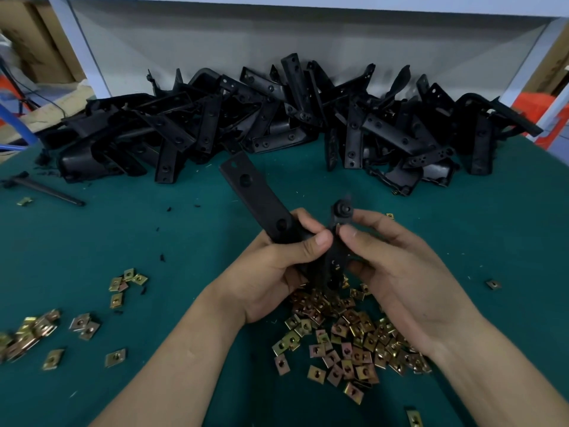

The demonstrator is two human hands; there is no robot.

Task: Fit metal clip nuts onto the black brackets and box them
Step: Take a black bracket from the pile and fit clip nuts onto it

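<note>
Holding the black angled bracket (255, 192) up over the green surface (184, 241), the left grip (277, 272) was clamped round its bend, with the long flat arm running up and away to the left. The right grip (397, 266) pinched the short lug end, thumb right beside the left one. Couldn't tell if a nut sat under it. The loose pile of brass-coloured metal clip nuts (348, 340) lay just below, nearer the right grip I'd say.

Small-parts factory assembly station: green-matted workbench (462, 241) with a bulk heap of identical black brackets (215, 127), loose piles of brass-coloured clip nuts (354, 340), white metal frame upright (89, 57) behind, cardboard cartons (34, 41) stacked at far left, orange plastic container (529, 107) at far right.
</note>
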